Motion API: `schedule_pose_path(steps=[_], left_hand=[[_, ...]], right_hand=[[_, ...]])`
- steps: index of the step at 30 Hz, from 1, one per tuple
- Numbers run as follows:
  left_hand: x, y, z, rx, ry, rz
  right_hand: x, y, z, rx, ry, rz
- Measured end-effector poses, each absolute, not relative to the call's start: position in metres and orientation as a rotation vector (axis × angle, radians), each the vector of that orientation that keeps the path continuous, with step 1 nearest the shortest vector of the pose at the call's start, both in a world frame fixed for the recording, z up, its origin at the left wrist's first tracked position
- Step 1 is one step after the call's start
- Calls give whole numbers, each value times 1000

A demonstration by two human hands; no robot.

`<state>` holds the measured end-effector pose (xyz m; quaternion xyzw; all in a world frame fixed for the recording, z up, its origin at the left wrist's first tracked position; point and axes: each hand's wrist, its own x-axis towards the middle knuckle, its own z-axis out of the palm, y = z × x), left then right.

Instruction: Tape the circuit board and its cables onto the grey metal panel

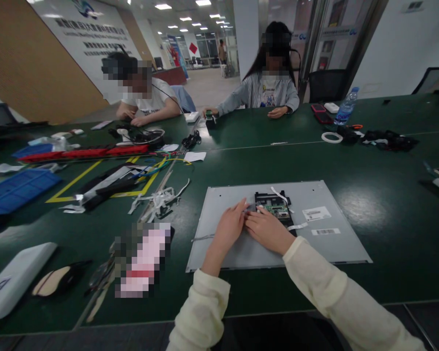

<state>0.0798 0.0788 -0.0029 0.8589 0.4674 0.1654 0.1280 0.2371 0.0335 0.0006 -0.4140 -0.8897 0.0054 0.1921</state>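
A grey flat metal panel (329,209) lies on the table in front of me, with barcode labels on its right part. On it sits a black frame holding a green circuit board (276,210); strips of white tape (279,195) cling around it. My left hand (231,222) rests over the panel left of the board, fingers close together. My right hand (269,229) lies at the board's lower left edge, its fingers bent and pressed together. The fingertips of both hands meet; what is between them is hidden. A thin grey cable (204,237) runs from the panel's left edge toward my left wrist.
Left of the panel lie torn white strips (161,201), a blurred phone (144,261), a mouse (56,281) and a white box (18,280). Blue trays (22,190) and red strips (84,152) sit farther left. Two people sit opposite; a water bottle (347,106) stands far right.
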Motion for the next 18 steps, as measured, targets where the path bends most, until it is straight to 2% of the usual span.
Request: schedule_pose_path(steps=[7,18], left_hand=[[77,72,0,2525,1398,316],[78,74,-10,2567,1445,283]], right_hand=[[204,-11,-5,-1438,-2413,-6],[198,-22,-1,-1558,-2390,129]])
